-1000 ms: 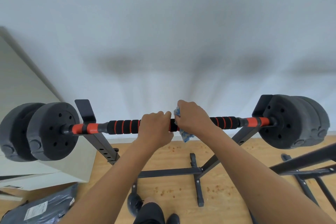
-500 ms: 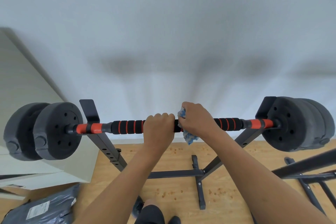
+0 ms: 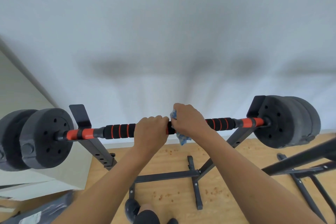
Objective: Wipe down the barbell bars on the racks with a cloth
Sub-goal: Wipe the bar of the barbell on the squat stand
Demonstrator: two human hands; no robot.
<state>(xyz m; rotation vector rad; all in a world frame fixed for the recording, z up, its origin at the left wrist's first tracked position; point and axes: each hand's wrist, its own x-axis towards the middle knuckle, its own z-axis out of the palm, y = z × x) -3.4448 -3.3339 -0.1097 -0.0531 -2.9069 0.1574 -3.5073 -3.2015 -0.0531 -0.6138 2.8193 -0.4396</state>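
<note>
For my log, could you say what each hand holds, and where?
Left hand grips the black, orange-ringed barbell bar centrally; right hand wraps a blue cloth round it.

Cloth (image 3: 182, 139) mostly inside right hand (image 3: 189, 120); far-left plate (image 3: 9, 140) partly out of view.

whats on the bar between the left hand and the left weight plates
Head view: nothing on it, just bare bar, its black foam grip, then the orange section resting on the rack upright.

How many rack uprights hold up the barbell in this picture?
2. The left upright stands beside the left-end plates; the right upright slants up to the right-end plates. Another rack at far right is cut off, so more may be hidden.
</note>
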